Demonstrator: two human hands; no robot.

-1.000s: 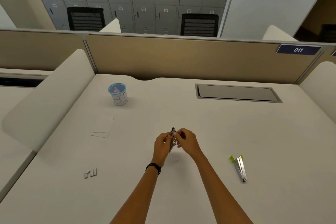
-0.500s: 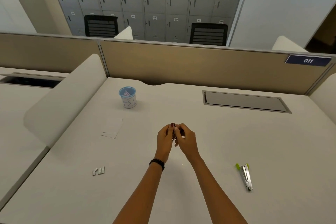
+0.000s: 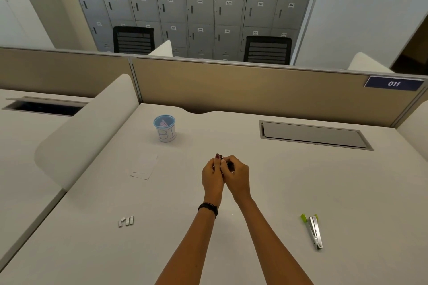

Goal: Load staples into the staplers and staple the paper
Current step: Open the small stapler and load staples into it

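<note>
Over desk (image 3: 289,192), left hand (image 3: 212,178), right hand (image 3: 238,178) gripping stapler (image 3: 221,157)

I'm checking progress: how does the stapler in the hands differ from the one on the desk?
The held stapler looks dark, mostly hidden; the desk stapler is silver with green tips. The held stapler is gripped by left hand and right hand; the desk stapler lies untouched.

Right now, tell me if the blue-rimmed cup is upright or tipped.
Upright: the cup stands on its base, open rim facing up.
</note>
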